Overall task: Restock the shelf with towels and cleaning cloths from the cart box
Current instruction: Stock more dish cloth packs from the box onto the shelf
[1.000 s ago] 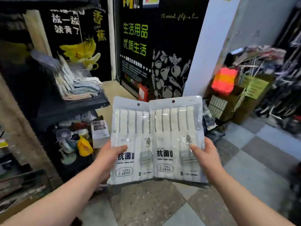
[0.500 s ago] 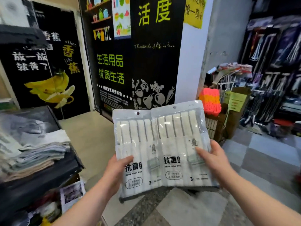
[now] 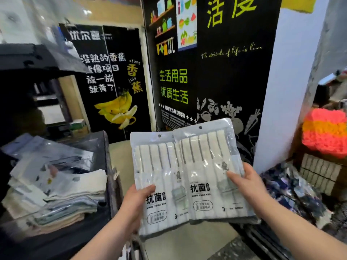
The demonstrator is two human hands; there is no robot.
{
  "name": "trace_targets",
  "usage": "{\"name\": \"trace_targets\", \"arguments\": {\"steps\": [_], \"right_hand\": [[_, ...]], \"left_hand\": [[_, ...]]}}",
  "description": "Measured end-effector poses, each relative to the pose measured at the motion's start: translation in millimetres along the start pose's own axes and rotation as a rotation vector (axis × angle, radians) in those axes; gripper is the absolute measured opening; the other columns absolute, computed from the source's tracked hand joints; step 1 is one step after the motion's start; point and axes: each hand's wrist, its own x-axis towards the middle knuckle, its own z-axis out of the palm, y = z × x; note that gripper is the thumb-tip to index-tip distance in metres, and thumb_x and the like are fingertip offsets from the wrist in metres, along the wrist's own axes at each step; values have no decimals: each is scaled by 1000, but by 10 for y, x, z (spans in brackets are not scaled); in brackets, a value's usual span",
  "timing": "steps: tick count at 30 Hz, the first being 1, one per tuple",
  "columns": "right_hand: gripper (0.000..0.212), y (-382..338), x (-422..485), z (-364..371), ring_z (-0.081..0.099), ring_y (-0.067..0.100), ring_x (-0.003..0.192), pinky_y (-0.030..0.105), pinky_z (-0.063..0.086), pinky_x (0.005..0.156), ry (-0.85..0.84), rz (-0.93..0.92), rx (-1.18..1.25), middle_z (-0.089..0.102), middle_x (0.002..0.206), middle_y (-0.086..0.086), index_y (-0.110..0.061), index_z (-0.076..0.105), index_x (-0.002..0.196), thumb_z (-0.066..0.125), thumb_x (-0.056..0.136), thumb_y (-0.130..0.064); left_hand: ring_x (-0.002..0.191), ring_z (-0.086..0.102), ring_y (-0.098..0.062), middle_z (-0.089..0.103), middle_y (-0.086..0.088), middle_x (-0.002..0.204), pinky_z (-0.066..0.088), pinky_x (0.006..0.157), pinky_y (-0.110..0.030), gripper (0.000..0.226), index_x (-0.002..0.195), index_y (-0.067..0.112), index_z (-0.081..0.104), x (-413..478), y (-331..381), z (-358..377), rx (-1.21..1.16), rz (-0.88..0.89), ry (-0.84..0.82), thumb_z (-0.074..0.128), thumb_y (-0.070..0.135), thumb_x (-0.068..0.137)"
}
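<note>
I hold two clear plastic packs of white striped cleaning cloths side by side in front of me. My left hand [image 3: 135, 201] grips the left pack [image 3: 157, 177] at its lower left edge, thumb on the front. My right hand [image 3: 246, 182] grips the right pack [image 3: 208, 166] at its right edge, thumb across the front. The right pack overlaps the left one slightly. To the left, a dark shelf [image 3: 62, 239] carries a stack of folded towels [image 3: 62, 199] and bagged cloths [image 3: 47, 158]. The cart box is hidden.
A black poster wall [image 3: 206, 81] and a white pillar [image 3: 281, 109] stand ahead. An orange and pink fluffy stack [image 3: 324, 132] sits on boxes at the right, with dark patterned bags [image 3: 289, 192] below it. An upper dark shelf [image 3: 37, 59] overhangs at the left.
The view has swung up and left, so the shelf with folded towels sits closer on my left. Both hands keep the same grips on the two packs, which are now tilted a little.
</note>
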Motion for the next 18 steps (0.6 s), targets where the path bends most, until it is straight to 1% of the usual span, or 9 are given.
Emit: {"name": "trace_targets", "arguments": {"steps": [1, 2, 3, 5, 6, 10, 14, 16, 18], "right_hand": [[24, 32, 201, 28, 65, 18, 91, 37, 53, 79, -40, 0, 7, 67, 105, 3, -18, 56, 109, 63, 87, -15], [26, 55, 416, 46, 66, 21, 95, 44, 54, 85, -84, 0, 10, 67, 107, 3, -21, 56, 110, 64, 86, -18], [25, 51, 627, 67, 66, 24, 98, 49, 52, 89, -121, -4, 16, 67, 109, 3, -24, 57, 109, 64, 85, -19], [21, -12, 1007, 82, 65, 24, 99, 50, 51, 91, -182, -34, 19, 66, 107, 1, -31, 55, 99, 63, 87, -16], [23, -48, 1194, 77, 65, 23, 97, 48, 51, 90, -212, -54, 21, 66, 105, 0, -34, 54, 94, 63, 87, -15], [26, -188, 1926, 97, 64, 20, 91, 43, 51, 84, -341, -134, 43, 65, 100, -2, -34, 52, 91, 61, 88, -10], [23, -180, 2538, 329, 65, 24, 92, 47, 51, 89, -426, -156, 62, 66, 105, 4, -23, 54, 104, 61, 88, -9], [22, -143, 2739, 578, 65, 26, 91, 49, 51, 90, -477, -139, 94, 67, 103, 5, -25, 55, 100, 60, 88, -8], [21, -98, 2893, 894, 65, 30, 94, 51, 50, 91, -528, -120, 127, 67, 105, 9, -21, 56, 102, 60, 88, -7]], "left_hand": [[64, 71, -23, 75, -7, 71, 55, 55, -32, 19, 100, 14, 60, 103, 19, 51, -5, 3, 37, 55, -1, 89], [68, 71, -25, 75, -10, 75, 56, 60, -35, 18, 99, 14, 60, 204, 44, 116, -12, 8, 75, 55, -1, 89], [75, 70, -29, 74, -13, 82, 57, 69, -41, 18, 100, 13, 60, 304, 75, 185, -23, 18, 105, 56, 0, 89], [91, 68, -35, 72, -18, 98, 52, 88, -53, 22, 108, 12, 60, 489, 149, 328, -33, 37, 153, 58, 2, 88], [94, 68, -36, 71, -19, 101, 50, 92, -54, 25, 111, 11, 60, 585, 174, 408, -41, 48, 186, 59, 3, 87], [87, 69, -35, 71, -21, 99, 56, 81, -49, 25, 110, 12, 59, 961, 296, 707, -96, 78, 292, 57, 0, 88], [76, 68, -31, 72, -17, 90, 56, 73, -41, 23, 103, 15, 60, 1247, 372, 846, -132, 123, 428, 56, -1, 87], [75, 68, -32, 71, -19, 90, 57, 73, -43, 22, 101, 14, 60, 1335, 423, 800, -125, 121, 496, 55, -2, 87], [81, 68, -36, 71, -22, 92, 56, 79, -52, 24, 101, 13, 60, 1440, 494, 671, -126, 138, 554, 52, -3, 86]]}}
